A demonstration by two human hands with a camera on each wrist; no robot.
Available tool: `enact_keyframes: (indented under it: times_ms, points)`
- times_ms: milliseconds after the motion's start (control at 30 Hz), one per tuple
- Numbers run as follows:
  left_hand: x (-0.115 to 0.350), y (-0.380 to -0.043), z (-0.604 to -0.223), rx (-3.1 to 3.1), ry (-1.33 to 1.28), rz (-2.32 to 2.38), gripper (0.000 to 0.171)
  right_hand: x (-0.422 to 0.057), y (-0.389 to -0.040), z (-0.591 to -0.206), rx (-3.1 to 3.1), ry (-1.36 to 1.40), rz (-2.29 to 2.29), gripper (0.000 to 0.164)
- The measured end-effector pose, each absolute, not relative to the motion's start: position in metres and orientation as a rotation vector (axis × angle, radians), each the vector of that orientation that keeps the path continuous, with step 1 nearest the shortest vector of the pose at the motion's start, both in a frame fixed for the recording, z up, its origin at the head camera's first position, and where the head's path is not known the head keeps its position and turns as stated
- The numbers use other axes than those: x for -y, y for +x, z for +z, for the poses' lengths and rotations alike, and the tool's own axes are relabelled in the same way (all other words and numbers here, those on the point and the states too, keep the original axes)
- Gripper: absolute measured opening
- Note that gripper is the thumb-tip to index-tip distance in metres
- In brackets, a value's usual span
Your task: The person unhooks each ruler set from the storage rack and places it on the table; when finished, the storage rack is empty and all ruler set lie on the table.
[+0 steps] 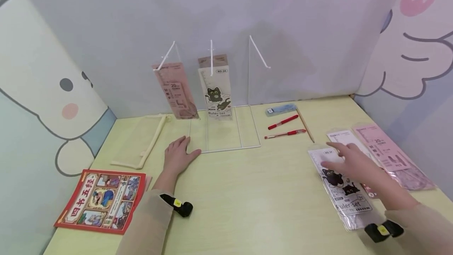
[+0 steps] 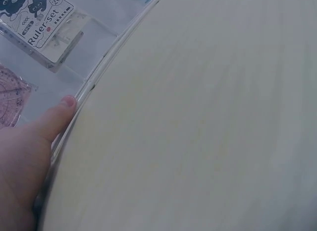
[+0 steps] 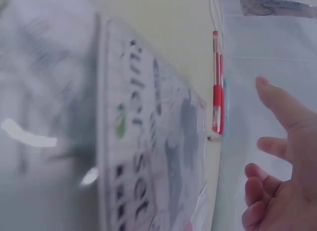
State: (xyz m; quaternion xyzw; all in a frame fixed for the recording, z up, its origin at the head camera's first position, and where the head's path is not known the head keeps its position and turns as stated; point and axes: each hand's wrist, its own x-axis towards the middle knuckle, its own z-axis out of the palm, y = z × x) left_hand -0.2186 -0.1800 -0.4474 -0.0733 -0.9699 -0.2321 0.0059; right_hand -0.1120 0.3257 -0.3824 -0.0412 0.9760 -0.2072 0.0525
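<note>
Rack of white wire [image 1: 233, 149], two prongs [image 1: 211, 57] loaded, one bare; rightward, rectangular plastic-sleeved white ruler packet [image 1: 340, 186] seemingly yet to hang; right hand [image 1: 355, 163] ungripping above, left hand [image 1: 178, 156] loosely against rack.

Stretches left arm [image 1: 150, 223] forward, resting left hand [image 1: 178, 156] low with fingers [image 1: 177, 144] pointing ahead and left thumb [image 1: 194, 155] stuck out toward the right. Angles right arm [image 1: 421, 225] forward and leftward from the lower right. Holds right hand [image 1: 359, 164] raised, with right thumb [image 1: 332, 166] and forefinger [image 1: 336, 147] parted; in the right wrist view, shows two digits [image 3: 282, 104] reaching out and the others curled loosely inward.
</note>
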Motion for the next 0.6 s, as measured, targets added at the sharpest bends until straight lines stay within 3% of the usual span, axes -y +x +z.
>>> enact_keyframes:
  times_ms: [167,400,600]
  points:
    - [0.180,-0.219,-0.448,3.034,-0.231,-0.724,0.078,-0.293,-0.149,-0.383,-3.012,-0.288,-0.916,0.080]
    - [0.181,-0.220,-0.448,3.034,-0.233,-0.716,0.078,-0.228,-0.208,-0.389,-2.938,-0.492,-1.285,0.085]
    - [0.181,-0.220,-0.447,3.040,-0.234,-0.711,0.078,-0.168,-0.239,-0.382,-2.903,-0.538,-1.361,0.090]
